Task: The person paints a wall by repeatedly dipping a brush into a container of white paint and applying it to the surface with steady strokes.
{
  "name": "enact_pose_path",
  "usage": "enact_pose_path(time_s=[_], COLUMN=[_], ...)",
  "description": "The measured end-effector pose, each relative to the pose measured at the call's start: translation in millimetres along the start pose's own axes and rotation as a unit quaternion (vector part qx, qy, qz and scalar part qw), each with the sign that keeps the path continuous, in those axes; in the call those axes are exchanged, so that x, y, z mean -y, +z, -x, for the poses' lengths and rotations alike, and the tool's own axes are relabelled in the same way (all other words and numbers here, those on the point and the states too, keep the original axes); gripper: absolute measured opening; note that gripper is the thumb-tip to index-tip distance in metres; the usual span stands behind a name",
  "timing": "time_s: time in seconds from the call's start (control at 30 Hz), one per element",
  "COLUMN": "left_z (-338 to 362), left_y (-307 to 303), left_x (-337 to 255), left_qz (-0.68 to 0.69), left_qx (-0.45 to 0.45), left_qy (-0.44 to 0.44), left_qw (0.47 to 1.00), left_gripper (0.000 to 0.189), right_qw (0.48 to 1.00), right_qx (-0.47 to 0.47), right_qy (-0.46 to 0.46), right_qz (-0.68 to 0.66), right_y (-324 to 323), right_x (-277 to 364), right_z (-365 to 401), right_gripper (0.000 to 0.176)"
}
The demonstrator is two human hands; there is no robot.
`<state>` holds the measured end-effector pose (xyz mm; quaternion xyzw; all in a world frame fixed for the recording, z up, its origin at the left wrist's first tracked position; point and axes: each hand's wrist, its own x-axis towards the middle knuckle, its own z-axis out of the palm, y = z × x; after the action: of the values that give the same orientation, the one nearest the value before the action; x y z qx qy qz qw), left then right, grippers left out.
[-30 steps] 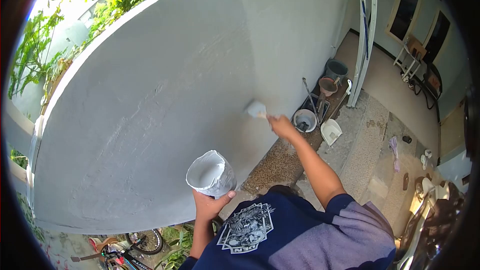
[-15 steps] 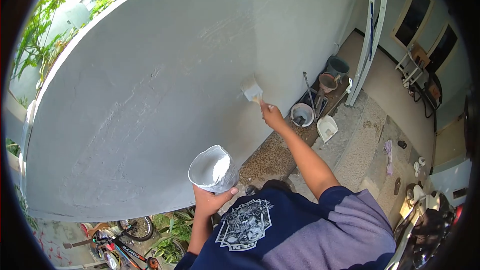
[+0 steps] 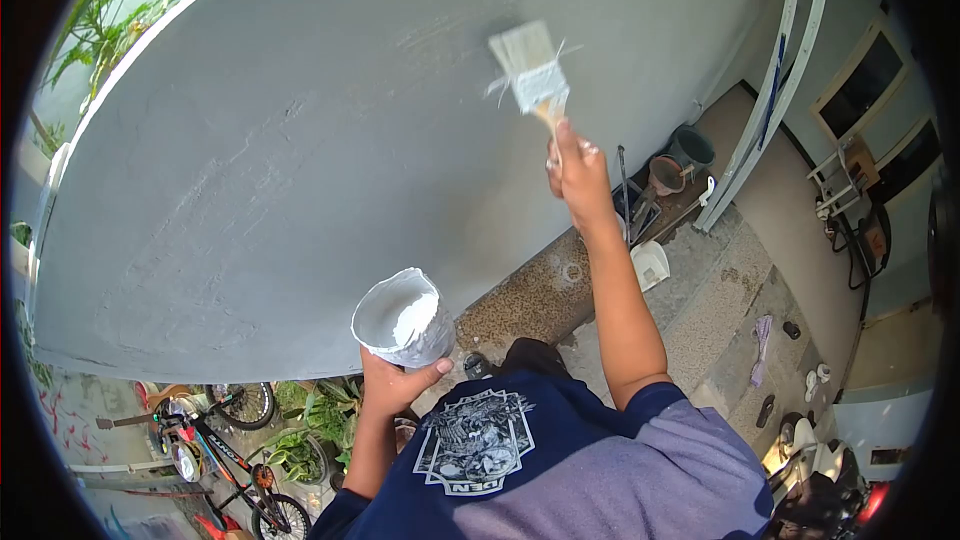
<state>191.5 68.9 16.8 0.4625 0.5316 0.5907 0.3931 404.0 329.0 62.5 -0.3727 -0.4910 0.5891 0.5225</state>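
Observation:
A wide paintbrush [image 3: 540, 87] with a wooden handle and white-smeared ferrule is gripped in my right hand [image 3: 580, 180], its pale bristles pointing up. Stray bristles stick out at its sides, and it overlaps the grey wall [image 3: 330, 160] in this view. My left hand [image 3: 395, 385] holds a paint tub [image 3: 432, 340] from below, with the thumb along its side. White paint [image 3: 414, 318] lies inside the tub, whose rim and outside are coated too. Uneven, rough streaks mark parts of the wall.
Along the wall's foot, a dark bucket [image 3: 690, 148], a brown pot [image 3: 666, 175] and a white dustpan [image 3: 650, 266] stand near a metal post [image 3: 770, 90]. Below left are a bicycle [image 3: 225, 455] and green plants [image 3: 310, 430]. A motorcycle [image 3: 825, 485] is at lower right.
My right hand has raised the paintbrush higher and the brush head now shows broad side on. The tub stays in my left hand. The whole view has shifted slightly.

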Motion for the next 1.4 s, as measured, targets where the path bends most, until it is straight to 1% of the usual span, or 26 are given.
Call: enact_pose_path(time_s=[0.03, 0.1, 0.2, 0.27, 0.3, 0.33, 0.37, 0.43, 0.47, 0.53, 0.57, 0.63, 0.7, 0.73, 0.8, 0.83, 0.9, 0.93, 1.0, 1.07, 1.13, 1.17, 1.23, 1.3, 1.33, 1.4], left_z=[1, 2, 7, 11, 12, 11, 12, 17, 20, 16, 16, 26, 28, 27, 21, 22, 25, 27, 25, 23, 23, 23, 31, 39, 40, 39], left_y=[10, 26, 48, 64, 74, 85, 95, 114, 124, 141, 150, 169, 183, 188, 201, 205, 209, 209, 213, 219, 222, 223, 215, 214, 215, 216], left_x=[-3, -9, -11, -7, -7, -11, -12, -12, -13, -10, -9, -4, -3, -5, -8, -6, -3, -2, -7, -7, -10, -10, -3, -1, -2, -5], left_qz=[0.004, 0.003, -0.040, -0.038, -0.037, -0.031, -0.032, -0.030, -0.033, -0.060, -0.063, -0.018, -0.010, -0.025, -0.031, -0.030, -0.025, -0.037, -0.059, -0.080, -0.071, -0.061, -0.077, -0.092, -0.082, -0.075], left_qx=[-0.009, -0.025, -0.047, -0.071, -0.085, -0.101, -0.114, -0.131, -0.139, -0.152, -0.161, -0.202, -0.203, -0.203, -0.219, -0.225, -0.209, -0.181, -0.187, -0.203, -0.211, -0.219, -0.211, -0.200, -0.209, -0.219], left_qy=[-0.003, -0.001, 0.016, 0.027, 0.033, 0.025, 0.025, -0.027, -0.026, 0.055, 0.055, -0.006, -0.023, 0.011, 0.064, 0.061, -0.002, -0.022, 0.010, 0.051, 0.050, 0.046, 0.036, 0.022, 0.020, 0.023], left_qw=[1.000, 1.000, 0.998, 0.996, 0.995, 0.994, 0.993, 0.991, 0.989, 0.985, 0.983, 0.979, 0.979, 0.979, 0.973, 0.972, 0.978, 0.983, 0.981, 0.974, 0.974, 0.973, 0.974, 0.975, 0.974, 0.973], left_gripper=[0.091, 0.087, 0.088, 0.088, 0.089, 0.089, 0.089, 0.087, 0.087, 0.086, 0.086, 0.086, 0.086, 0.086, 0.083, 0.083, 0.080, 0.093, 0.086, 0.080, 0.080, 0.080, 0.085, 0.090, 0.089, 0.088], right_qw=[1.000, 0.993, 0.993, 0.991, 0.986, 0.984, 0.971, 0.915, 0.914, 0.900, 0.922, 0.958, 0.961, 0.961, 0.962, 0.960, 0.961, 0.960, 0.959, 0.967, 0.966, 0.963, 0.966, 0.910, 0.910, 0.888], right_qx=[0.005, 0.049, 0.081, 0.095, 0.088, 0.079, 0.092, 0.118, 0.127, 0.112, 0.126, 0.160, 0.216, 0.236, 0.257, 0.263, 0.246, 0.248, 0.278, 0.251, 0.228, 0.221, 0.200, 0.208, 0.210, 0.167], right_qy=[0.004, -0.105, -0.079, 0.036, 0.009, 0.051, 0.189, 0.376, 0.377, 0.416, 0.359, 0.221, 0.172, 0.147, 0.074, 0.078, -0.041, -0.041, -0.016, -0.034, -0.030, 0.003, 0.070, 0.347, 0.347, 0.406], right_qz=[0.000, -0.027, 0.038, 0.083, 0.139, 0.153, 0.111, 0.080, 0.080, 0.075, 0.077, 0.085, 0.027, 0.000, -0.058, -0.056, -0.122, -0.126, -0.062, 0.025, 0.119, 0.155, 0.151, 0.089, 0.089, 0.136], right_y=[4, 11, 12, -1, -19, -35, -48, -96, -106, -104, -97, -62, -48, -45, -42, -38, -28, -26, -21, -20, -40, -54, -81, -110, -120, -124], right_x=[25, 57, 14, -52, -105, -147, -159, -224, -226, -203, -185, -84, -7, 25, 64, 86, 118, 116, 95, 21, -62, -98, -177, -183, -195, -213], right_z=[-3, -17, -40, -42, -42, -32, -13, 3, 13, 8, -5, -31, -48, -48, -44, -42, -47, -53, -70, -76, -65, -56, -40, -29, -26, -29], right_gripper=[0.044, 0.043, 0.043, 0.043, 0.043, 0.044, 0.038, 0.036, 0.036, 0.035, 0.034, 0.032, 0.028, 0.028, 0.027, 0.027, 0.027, 0.027, 0.031, 0.029, 0.038, 0.039, 0.034, 0.031, 0.031, 0.028])
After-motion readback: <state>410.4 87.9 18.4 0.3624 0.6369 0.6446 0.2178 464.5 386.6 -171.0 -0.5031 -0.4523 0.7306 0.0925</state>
